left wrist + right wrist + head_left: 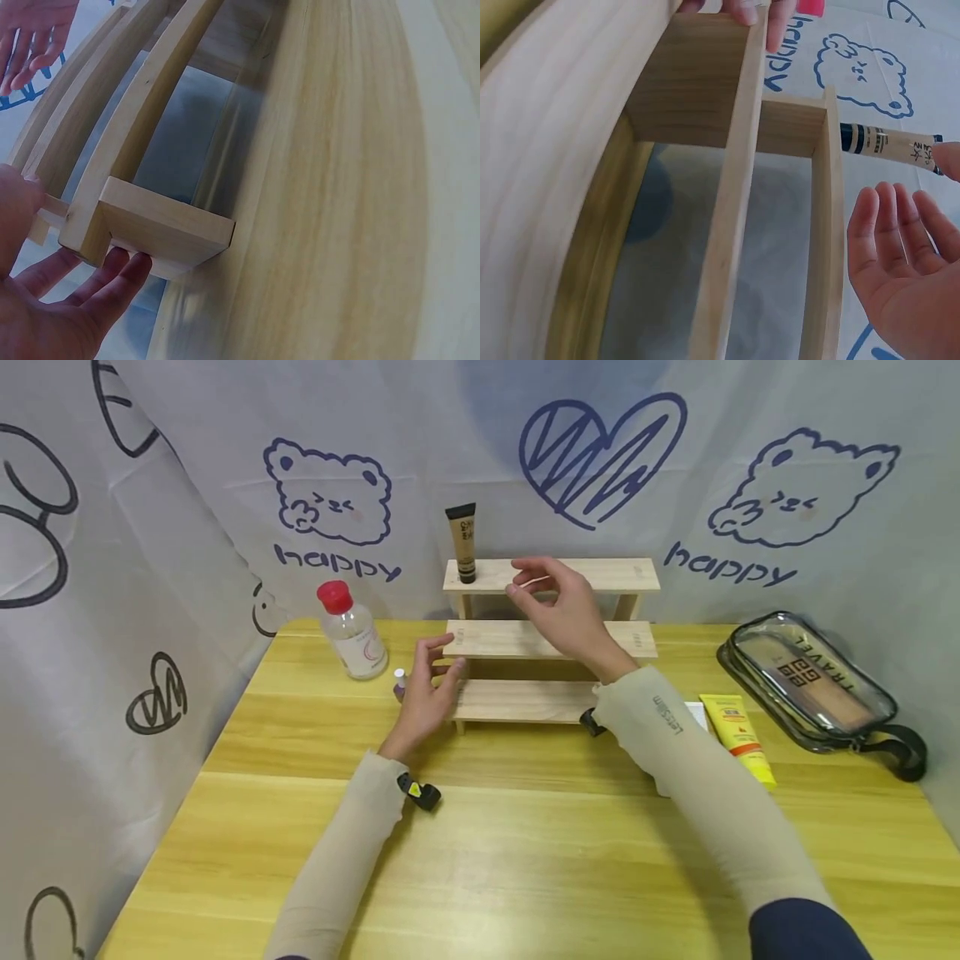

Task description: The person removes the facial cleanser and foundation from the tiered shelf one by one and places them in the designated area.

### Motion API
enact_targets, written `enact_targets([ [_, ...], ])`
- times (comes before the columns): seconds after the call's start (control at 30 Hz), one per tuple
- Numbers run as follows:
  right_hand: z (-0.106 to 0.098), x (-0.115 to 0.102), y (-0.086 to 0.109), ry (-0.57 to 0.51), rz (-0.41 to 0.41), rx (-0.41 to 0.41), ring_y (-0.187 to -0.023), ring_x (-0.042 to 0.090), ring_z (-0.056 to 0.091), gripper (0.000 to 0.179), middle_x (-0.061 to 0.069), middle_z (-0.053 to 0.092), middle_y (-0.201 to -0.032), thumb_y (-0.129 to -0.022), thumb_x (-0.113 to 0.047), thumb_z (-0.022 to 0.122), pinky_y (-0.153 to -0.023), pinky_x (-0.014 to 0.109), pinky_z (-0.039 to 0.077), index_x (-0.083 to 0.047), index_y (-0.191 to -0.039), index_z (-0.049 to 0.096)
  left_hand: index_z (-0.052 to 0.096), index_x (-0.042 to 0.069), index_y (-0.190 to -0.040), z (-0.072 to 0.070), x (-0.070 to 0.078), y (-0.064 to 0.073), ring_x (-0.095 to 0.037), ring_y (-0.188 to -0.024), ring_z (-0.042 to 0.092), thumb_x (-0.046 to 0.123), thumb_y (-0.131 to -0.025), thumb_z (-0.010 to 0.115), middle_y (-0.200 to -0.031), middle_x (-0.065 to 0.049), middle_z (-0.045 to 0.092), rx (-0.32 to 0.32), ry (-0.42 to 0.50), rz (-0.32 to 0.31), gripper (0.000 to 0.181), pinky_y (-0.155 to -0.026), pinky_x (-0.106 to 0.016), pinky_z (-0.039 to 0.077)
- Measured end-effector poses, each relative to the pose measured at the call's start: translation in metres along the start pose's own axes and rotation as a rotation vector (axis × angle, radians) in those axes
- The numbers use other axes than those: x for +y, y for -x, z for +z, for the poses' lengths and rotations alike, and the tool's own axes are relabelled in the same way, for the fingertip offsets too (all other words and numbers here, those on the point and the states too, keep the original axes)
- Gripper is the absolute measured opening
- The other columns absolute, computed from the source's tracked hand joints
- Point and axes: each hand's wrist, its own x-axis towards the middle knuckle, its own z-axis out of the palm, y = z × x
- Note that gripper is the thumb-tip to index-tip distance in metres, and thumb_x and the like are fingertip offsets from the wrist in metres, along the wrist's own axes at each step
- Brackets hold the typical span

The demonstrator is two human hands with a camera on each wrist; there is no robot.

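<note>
A three-tier wooden display shelf (525,700) stands on the table. My left hand (431,697) is at its left end, thumb and fingers around the edge of the tiers; in the left wrist view, the fingertips (139,262) touch the end panel. On the top tier's left end, a beige squeeze tube (465,545) with black ends stands upright. My right hand (562,606) hovers in front of the top tier, to the right of the tube. Its fingers are loosely bent and hold nothing; the right wrist view shows the palm (907,300) apart from the tube.
Left of the shelf stands a clear bottle (356,639) with a red cap. A small white-capped purple bottle (400,683) is partly behind my left hand. On the right lie a yellow tube (738,735), partly hidden by my sleeve, and a clear travel pouch (810,681).
</note>
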Motion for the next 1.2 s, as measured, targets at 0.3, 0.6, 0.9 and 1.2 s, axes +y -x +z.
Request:
enact_targets([
  [0.3, 0.019, -0.013, -0.022, -0.063, 0.004, 0.018, -0.124, 0.027, 0.068, 0.041, 0.018, 0.072, -0.133, -0.106, -0.02, 0.073, -0.11, 0.041, 0.058, -0.004, -0.143, 0.065, 0.041, 0.011, -0.155, -0.001, 0.0, -0.001, -0.043, -0.129, 0.066, 0.017, -0.114, 0.06, -0.165, -0.013, 0.05, 0.0, -0.01, 0.005, 0.046, -0.106, -0.056, 0.06],
  [0.6, 0.035, -0.021, -0.044, -0.049, 0.07, 0.045, -0.13, 0.026, 0.067, 0.047, 0.014, 0.069, -0.141, -0.106, -0.022, 0.074, -0.111, 0.036, 0.056, -0.004, -0.148, 0.061, 0.043, 0.011, -0.153, -0.002, -0.002, -0.001, -0.043, -0.132, 0.065, 0.015, -0.113, 0.061, -0.165, -0.012, 0.049, 0.009, 0.007, 0.012, 0.044, -0.108, -0.058, 0.058],
  [0.9, 0.039, -0.027, -0.06, -0.085, 0.112, 0.014, -0.14, 0.027, 0.063, 0.051, 0.013, 0.065, -0.152, -0.107, -0.019, 0.072, -0.119, 0.034, 0.052, -0.006, -0.154, 0.057, 0.044, 0.013, -0.152, -0.001, 0.0, 0.0, -0.043, -0.129, 0.067, 0.017, -0.113, 0.061, -0.165, -0.011, 0.05, 0.009, 0.005, 0.005, 0.043, -0.104, -0.057, 0.06],
  [1.2, 0.051, -0.027, -0.067, -0.11, 0.139, -0.024, -0.141, 0.03, 0.062, 0.05, 0.017, 0.064, -0.152, -0.109, -0.015, 0.068, -0.12, 0.036, 0.051, -0.004, -0.156, 0.054, 0.043, 0.01, -0.153, 0.0, 0.0, 0.0, -0.043, -0.132, 0.064, 0.017, -0.113, 0.061, -0.165, -0.012, 0.049, 0.007, 0.002, 0.01, 0.044, -0.107, -0.057, 0.059],
])
